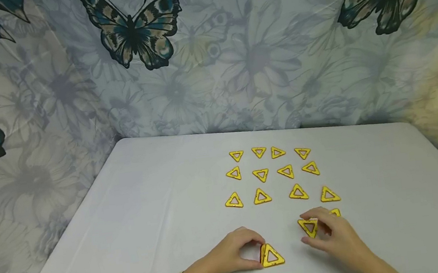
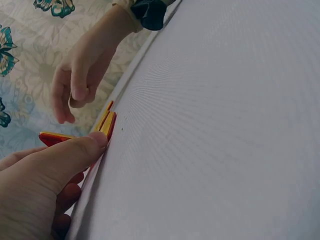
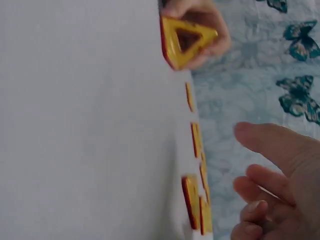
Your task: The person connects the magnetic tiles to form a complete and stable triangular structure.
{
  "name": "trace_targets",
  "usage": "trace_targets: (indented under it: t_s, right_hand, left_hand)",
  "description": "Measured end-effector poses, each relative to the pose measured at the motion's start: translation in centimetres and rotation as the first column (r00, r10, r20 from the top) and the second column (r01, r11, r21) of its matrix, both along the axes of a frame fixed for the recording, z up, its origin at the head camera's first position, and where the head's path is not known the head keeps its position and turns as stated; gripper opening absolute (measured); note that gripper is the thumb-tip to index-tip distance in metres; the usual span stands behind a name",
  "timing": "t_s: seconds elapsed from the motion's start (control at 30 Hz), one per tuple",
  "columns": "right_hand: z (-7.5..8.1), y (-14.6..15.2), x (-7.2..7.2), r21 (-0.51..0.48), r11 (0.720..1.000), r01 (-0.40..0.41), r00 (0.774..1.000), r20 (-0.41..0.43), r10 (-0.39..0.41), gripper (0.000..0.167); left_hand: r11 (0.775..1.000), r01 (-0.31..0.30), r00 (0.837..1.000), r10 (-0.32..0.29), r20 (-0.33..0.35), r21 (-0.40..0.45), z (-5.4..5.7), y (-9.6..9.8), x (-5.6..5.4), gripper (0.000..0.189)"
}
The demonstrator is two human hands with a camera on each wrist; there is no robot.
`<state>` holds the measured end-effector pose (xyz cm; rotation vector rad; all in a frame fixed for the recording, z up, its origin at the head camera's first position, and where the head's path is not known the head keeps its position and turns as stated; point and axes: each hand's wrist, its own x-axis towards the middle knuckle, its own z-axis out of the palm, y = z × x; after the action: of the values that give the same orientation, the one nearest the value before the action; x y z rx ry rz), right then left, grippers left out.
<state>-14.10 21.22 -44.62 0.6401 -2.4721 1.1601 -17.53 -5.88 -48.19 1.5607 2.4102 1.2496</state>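
Note:
My left hand (image 1: pixel 232 252) pinches a magnetic triangle tile (image 1: pixel 273 262), yellow and hollow, at the front of the table, with thumb and fingers at its left side. A second tile leans against it there. Red edges show on the tiles (image 2: pixel 109 125) under the left thumb in the left wrist view. To the right, my right hand (image 1: pixel 337 234) reaches around a separate yellow triangle (image 1: pixel 304 225), thumb and fingers apart. In the right wrist view the right hand (image 3: pixel 280 180) has nothing between thumb and fingers. Another triangle (image 1: pixel 336 211) is partly hidden behind the right hand.
Beyond the hands, several more yellow triangles lie in loose rows, among them one in the nearest row (image 1: pixel 234 205) and one at the back (image 1: pixel 237 153). The white table (image 1: pixel 129 213) meets butterfly-patterned cloth (image 1: pixel 204 87) at its back and left edges.

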Motion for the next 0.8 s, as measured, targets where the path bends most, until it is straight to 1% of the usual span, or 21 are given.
trace_targets:
  t_s: [0.1, 0.23, 0.33, 0.4, 0.5, 0.63, 0.73, 0.8]
  right_hand:
    - [0.3, 1.7, -0.5, 0.083, 0.996, 0.013, 0.999, 0.031, -0.015, 0.047]
    - [0.1, 2.6, -1.0, 0.151, 0.988, 0.01, 0.997, 0.068, -0.021, 0.048]
    - [-0.5, 2.7, -1.2, 0.21, 0.976, 0.049, 0.993, 0.096, -0.071, 0.05]
    - [-0.9, 2.6, -1.2, 0.237, 0.968, 0.08, 0.99, 0.098, -0.106, 0.051]
    - [-1.2, 2.5, -1.2, 0.235, 0.966, 0.108, 0.99, 0.065, -0.127, 0.048]
    - [-1.2, 2.4, -1.4, 0.213, 0.972, 0.102, 0.994, 0.022, -0.109, 0.04]
    - [-1.0, 2.4, -1.4, 0.23, 0.967, 0.113, 0.991, 0.044, -0.127, 0.036]
    - [-1.0, 2.4, -1.4, 0.247, 0.96, 0.129, 0.986, 0.068, -0.15, 0.036]
  left_hand:
    - [1.0, 0.01, 1.0, -0.01, 0.005, -0.008, 0.0, 0.1, -0.1, 0.039]
    - [1.0, 0.006, 1.0, -0.006, 0.016, -0.022, 0.0, 0.0, 0.0, 0.038]
    - [1.0, -0.004, 0.999, 0.005, 0.038, -0.025, 0.0, -0.1, 0.0, 0.039]
    - [1.0, -0.003, 0.999, 0.004, 0.047, -0.025, 0.0, -0.1, 0.0, 0.039]
    - [1.0, -0.002, 0.999, 0.004, 0.046, -0.027, 0.0, 0.0, 0.0, 0.039]
    - [0.999, -0.025, 0.998, 0.027, 0.059, -0.033, 0.2, 0.0, -0.1, 0.039]
    - [0.999, -0.028, 0.996, 0.03, 0.081, -0.034, 0.3, 0.0, -0.2, 0.04]
    - [0.999, -0.021, 0.997, 0.023, 0.079, -0.031, 0.4, 0.1, -0.2, 0.04]
